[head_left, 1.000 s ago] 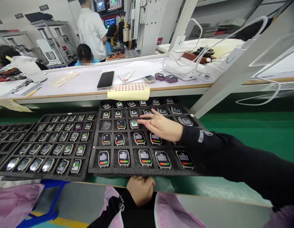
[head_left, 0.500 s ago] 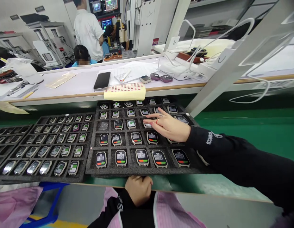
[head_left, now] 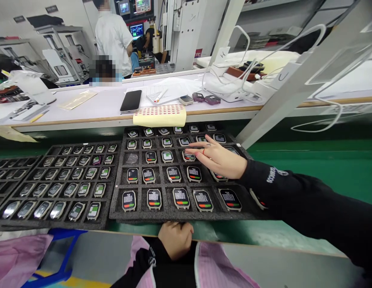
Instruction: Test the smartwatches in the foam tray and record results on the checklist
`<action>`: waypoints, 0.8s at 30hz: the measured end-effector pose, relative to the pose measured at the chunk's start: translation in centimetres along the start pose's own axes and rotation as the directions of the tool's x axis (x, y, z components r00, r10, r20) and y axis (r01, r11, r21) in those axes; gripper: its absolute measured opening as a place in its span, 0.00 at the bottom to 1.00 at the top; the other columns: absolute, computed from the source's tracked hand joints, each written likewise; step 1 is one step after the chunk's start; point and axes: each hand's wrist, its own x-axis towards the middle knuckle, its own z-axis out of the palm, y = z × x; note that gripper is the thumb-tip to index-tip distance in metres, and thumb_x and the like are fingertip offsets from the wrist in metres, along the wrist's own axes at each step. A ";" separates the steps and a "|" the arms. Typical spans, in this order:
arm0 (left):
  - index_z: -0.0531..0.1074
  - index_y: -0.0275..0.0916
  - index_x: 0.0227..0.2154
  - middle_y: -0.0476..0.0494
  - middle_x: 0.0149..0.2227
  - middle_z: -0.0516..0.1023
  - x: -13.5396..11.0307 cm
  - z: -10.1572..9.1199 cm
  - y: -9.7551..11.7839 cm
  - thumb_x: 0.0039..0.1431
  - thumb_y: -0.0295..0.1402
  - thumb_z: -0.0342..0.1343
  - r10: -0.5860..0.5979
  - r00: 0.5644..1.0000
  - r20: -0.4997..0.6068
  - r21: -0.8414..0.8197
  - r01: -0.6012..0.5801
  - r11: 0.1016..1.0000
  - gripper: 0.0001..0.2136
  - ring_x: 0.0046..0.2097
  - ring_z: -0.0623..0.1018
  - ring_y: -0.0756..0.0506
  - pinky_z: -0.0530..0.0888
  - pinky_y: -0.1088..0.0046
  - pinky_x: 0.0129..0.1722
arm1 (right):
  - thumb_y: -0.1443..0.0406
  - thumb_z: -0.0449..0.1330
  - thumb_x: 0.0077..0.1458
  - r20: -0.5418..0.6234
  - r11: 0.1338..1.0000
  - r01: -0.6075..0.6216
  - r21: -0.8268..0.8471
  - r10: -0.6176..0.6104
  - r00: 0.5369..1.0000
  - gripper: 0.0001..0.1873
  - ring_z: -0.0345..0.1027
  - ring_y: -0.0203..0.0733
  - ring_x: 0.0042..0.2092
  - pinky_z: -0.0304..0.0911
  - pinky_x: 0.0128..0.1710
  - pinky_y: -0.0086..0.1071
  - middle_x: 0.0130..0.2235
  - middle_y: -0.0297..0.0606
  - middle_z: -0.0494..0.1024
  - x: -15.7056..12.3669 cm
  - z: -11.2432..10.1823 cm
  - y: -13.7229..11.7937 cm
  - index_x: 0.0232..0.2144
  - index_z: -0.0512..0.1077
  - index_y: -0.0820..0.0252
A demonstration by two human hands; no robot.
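My right hand (head_left: 222, 160) reaches over a black foam tray (head_left: 117, 202), its fingers stretched out and nothing in its grip. The fingertips are at a smartwatch case (head_left: 188, 157) in the middle of the tray; whether they touch its screen I cannot tell. Strapless watches fill most compartments. Several in the near rows, such as one watch (head_left: 181, 198), show lines of white text above a red and green bar. One compartment at the left holds a clear plastic piece (head_left: 132, 159). My left hand (head_left: 175, 240) is closed in a fist by the tray's front edge, with no object visible in it.
Left of my tray lies another foam tray (head_left: 102, 219) of watches, with more beyond. A shelf (head_left: 104, 100) behind carries a phone (head_left: 131, 101), papers, a yellow sticker sheet (head_left: 159, 120) and cables. A slanted post (head_left: 264, 108) rises at the right. People (head_left: 112, 38) are in the background.
The view has shifted slightly. My right hand has moved a little to the right, uncovering more of the watch at its fingertips. My left hand stays in place.
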 end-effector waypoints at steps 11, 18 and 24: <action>0.68 0.44 0.29 0.55 0.19 0.69 0.0 0.0 0.0 0.52 0.23 0.52 0.006 1.000 -0.010 0.002 -0.006 1.000 0.08 0.22 0.72 0.49 0.60 0.69 0.24 | 0.62 0.40 0.68 0.039 0.999 0.011 -0.048 -0.010 0.999 0.29 0.69 0.55 0.61 0.41 0.68 0.69 0.48 0.48 0.82 -0.2 0.6 -0.4 0.49 0.79 0.64; 0.68 0.44 0.29 0.55 0.19 0.70 0.1 -0.1 0.0 0.54 0.23 0.50 0.005 1.000 -0.010 0.004 -0.005 1.000 0.08 0.22 0.72 0.49 0.60 0.68 0.24 | 0.62 0.39 0.68 0.008 0.999 -0.031 -0.041 0.031 0.999 0.30 0.67 0.57 0.62 0.41 0.68 0.70 0.51 0.52 0.80 -0.3 0.4 -0.3 0.48 0.80 0.68; 0.68 0.44 0.29 0.55 0.19 0.70 0.0 0.0 0.0 0.54 0.23 0.50 0.004 1.000 -0.012 0.005 -0.004 1.000 0.08 0.22 0.72 0.49 0.60 0.68 0.24 | 0.62 0.39 0.68 -0.016 1.000 -0.021 -0.018 0.021 1.000 0.30 0.69 0.56 0.61 0.42 0.68 0.69 0.49 0.50 0.81 -0.1 0.6 -0.2 0.49 0.79 0.67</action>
